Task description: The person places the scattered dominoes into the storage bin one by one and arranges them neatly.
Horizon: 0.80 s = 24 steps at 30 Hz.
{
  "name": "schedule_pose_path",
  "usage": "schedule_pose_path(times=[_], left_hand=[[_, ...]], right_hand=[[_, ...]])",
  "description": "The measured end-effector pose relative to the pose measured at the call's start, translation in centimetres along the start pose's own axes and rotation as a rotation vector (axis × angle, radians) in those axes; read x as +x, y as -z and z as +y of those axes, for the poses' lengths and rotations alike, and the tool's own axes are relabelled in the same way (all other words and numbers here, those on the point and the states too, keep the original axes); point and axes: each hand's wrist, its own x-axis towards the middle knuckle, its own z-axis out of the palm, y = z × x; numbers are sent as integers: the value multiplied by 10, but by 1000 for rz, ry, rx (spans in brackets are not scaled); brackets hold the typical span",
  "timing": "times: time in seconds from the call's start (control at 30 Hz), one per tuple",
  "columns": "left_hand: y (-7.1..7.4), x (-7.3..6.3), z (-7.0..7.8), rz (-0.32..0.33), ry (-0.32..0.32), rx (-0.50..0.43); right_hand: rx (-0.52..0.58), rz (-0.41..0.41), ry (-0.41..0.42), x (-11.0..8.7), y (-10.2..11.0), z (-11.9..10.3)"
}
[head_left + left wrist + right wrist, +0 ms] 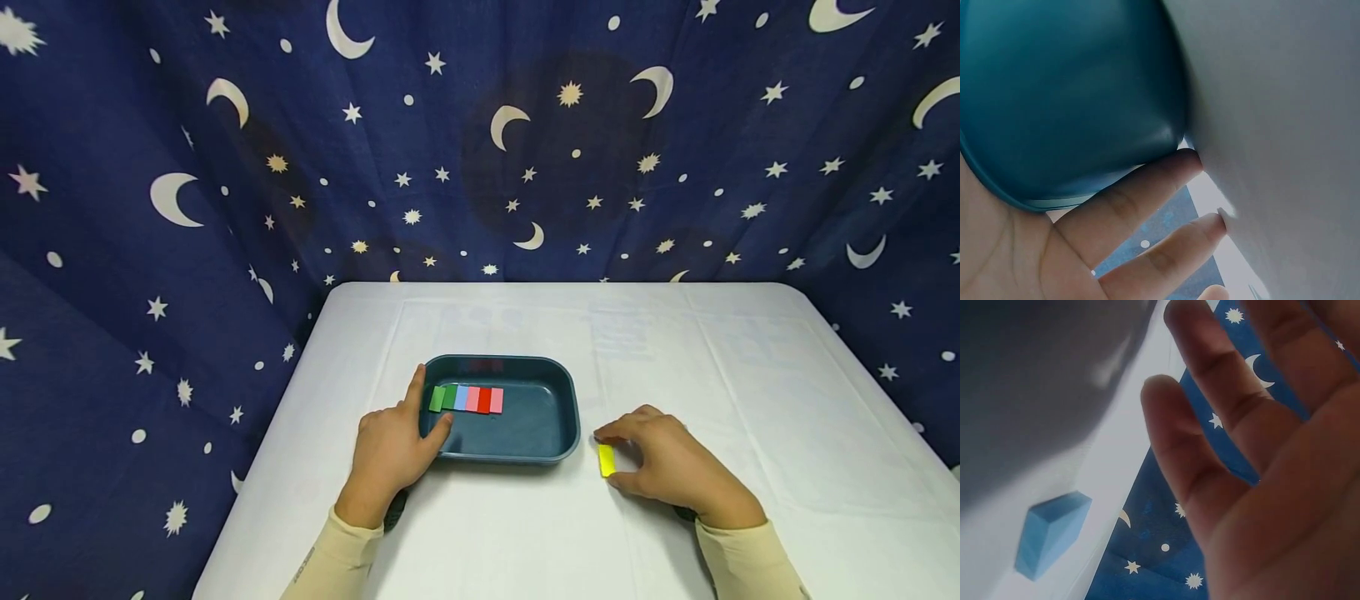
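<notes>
My left hand (393, 442) holds the dark teal tray (517, 457) at its left end. The thumb reaches over the near rim, and the index finger lies straight along the left rim. In the left wrist view, two fingers run down the outside of the tray wall (1072, 112) to the white cloth. To the right of the tray, my right hand (663, 457) pinches a small yellow block (607, 460) by its ends between thumb and fingers. A blue block (1054, 534) stands beside that hand's outer fingers in the right wrist view; from the head, the hand hides it.
Inside the tray lies a row of several small blocks (472, 399), from green at the left through light blue to pink and red. The table has a white cloth (510, 533). A dark blue curtain (480, 167) with moons and stars hangs behind it and at its sides.
</notes>
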Motion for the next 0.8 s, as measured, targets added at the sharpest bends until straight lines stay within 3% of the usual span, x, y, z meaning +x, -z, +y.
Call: schedule_pose_path(times=[0.43,0.8], left_hand=[[-1,-1,-2,39,-26,-1],[0,-1,-2,17,-17,4]], right_hand=[[12,-38,-2,-2,1,2],[-7,-32,-1,-1,2,0]])
